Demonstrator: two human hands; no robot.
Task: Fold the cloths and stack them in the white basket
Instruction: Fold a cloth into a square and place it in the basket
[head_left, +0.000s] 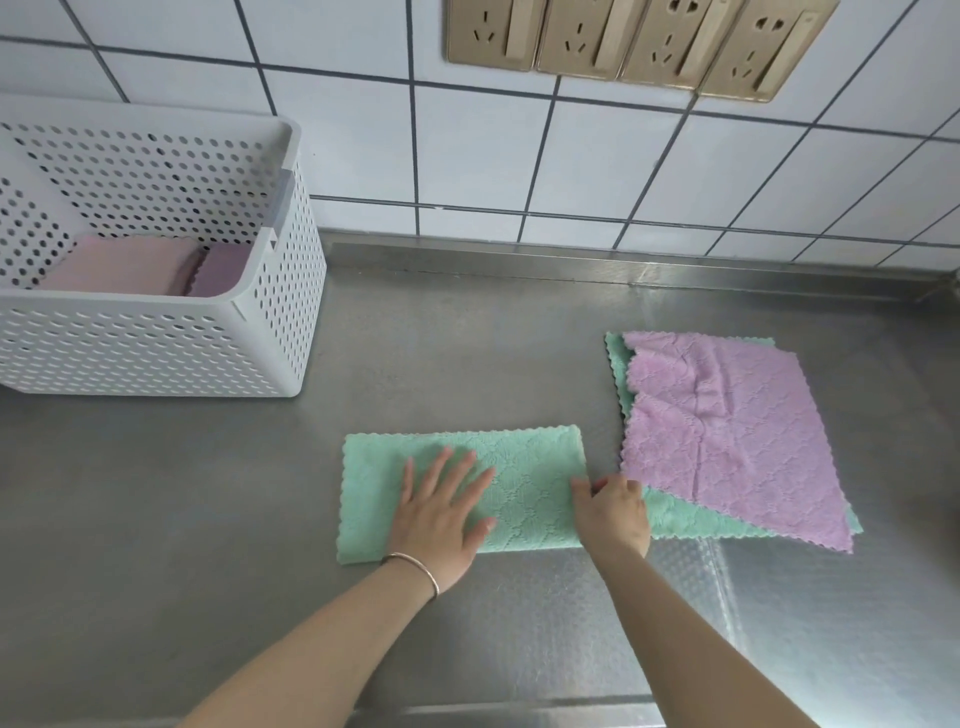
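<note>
- Flat and spread, the fingers (457, 467) of the left hand (441, 514) press on a folded green cloth (530, 467).
- Curled, the right hand (613, 512) pinches that cloth's right edge between thumb and fingers.
- A thin bracelet (415, 566) circles the left wrist.
- The green cloth lies as a long strip on the steel tabletop (467, 338).
- Just beside it to the right, a purple cloth (727, 431) lies unfolded over another green cloth (675, 519).
- Well apart, at far left, the white basket (156, 353) holds folded pink cloths (119, 265).
- Behind, a white tiled wall (467, 156) carries brass sockets (639, 41).
</note>
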